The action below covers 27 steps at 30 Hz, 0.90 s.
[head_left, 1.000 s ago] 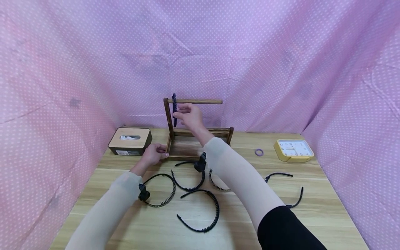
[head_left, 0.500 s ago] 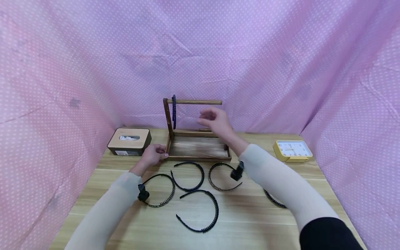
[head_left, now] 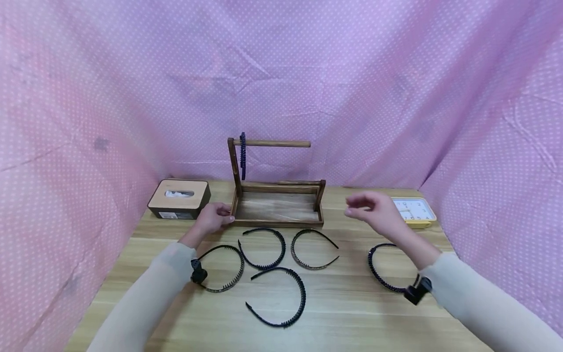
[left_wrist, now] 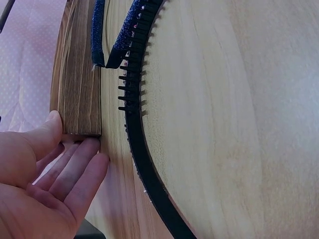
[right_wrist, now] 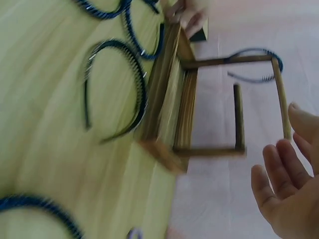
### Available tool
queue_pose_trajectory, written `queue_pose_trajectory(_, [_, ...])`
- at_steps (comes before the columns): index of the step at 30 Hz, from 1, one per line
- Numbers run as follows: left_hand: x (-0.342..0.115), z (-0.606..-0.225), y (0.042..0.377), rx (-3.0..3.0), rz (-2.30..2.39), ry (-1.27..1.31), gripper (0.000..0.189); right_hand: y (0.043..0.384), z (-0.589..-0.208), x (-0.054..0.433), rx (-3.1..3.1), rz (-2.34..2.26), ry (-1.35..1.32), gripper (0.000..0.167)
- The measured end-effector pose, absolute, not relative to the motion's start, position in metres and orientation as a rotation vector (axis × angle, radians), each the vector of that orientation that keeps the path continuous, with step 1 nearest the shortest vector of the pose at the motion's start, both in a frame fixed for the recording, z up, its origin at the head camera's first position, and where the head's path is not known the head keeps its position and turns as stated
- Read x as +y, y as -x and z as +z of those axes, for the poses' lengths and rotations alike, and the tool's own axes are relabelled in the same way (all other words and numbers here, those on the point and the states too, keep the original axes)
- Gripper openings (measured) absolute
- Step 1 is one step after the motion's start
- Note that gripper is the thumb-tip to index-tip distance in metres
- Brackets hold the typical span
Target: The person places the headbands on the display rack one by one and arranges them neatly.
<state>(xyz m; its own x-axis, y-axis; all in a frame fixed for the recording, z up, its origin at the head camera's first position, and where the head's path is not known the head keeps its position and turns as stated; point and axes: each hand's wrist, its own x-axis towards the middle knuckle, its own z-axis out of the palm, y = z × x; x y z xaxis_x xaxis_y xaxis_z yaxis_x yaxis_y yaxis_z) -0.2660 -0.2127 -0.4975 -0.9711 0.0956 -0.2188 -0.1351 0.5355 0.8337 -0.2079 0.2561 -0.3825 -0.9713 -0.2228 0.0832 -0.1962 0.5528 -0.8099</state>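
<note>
At the left front corner of a brown wooden rack [head_left: 277,224], my left hand [head_left: 213,218] holds the frame, its thumb [left_wrist: 46,130] and fingers against the corner. A dark toothed headband [head_left: 243,159] hangs from the rack's upper bar, near the upright post. My right hand [head_left: 374,209] is in the air right of the rack, fingers loosely bent and holding nothing; it overlaps the clock in the head view. Below its wrist lies a dark blue beaded headband [head_left: 380,274], partly covered by the forearm.
Several more headbands lie in front of the rack, among them a brown-toned one [head_left: 293,249] and a black one [head_left: 303,293]. A tissue box [head_left: 200,200] stands left, a yellow clock [head_left: 418,210] right. A purple ring [right_wrist: 134,233] shows in the right wrist view.
My right hand has let go of the headband, which now hangs on the bar, and has moved right and down toward the clock. My left hand stays at the rack's corner.
</note>
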Motion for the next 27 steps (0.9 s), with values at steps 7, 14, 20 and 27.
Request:
queue_pose_trajectory(7, [-0.215,-0.498,0.267,2.518,1.422,0.034,0.046,0.164,-0.408,0.317,2.746,-1.349,0.447,0.033])
queue_pose_trajectory(14, [-0.216,-0.497,0.267,2.513,1.425,0.030,0.046,0.130,-0.433,0.353,2.797,-1.244,0.381,0.031])
queue_pose_trajectory(20, [-0.215,-0.497,0.268,2.519,1.423,0.019,0.046,0.112,-0.458,0.369,2.838,-1.114,0.312,0.030])
queue_pose_trajectory(27, [-0.214,-0.500,0.268,2.504,1.417,0.027,0.047,0.098,-0.479,0.376,2.781,-1.120,0.245,0.035])
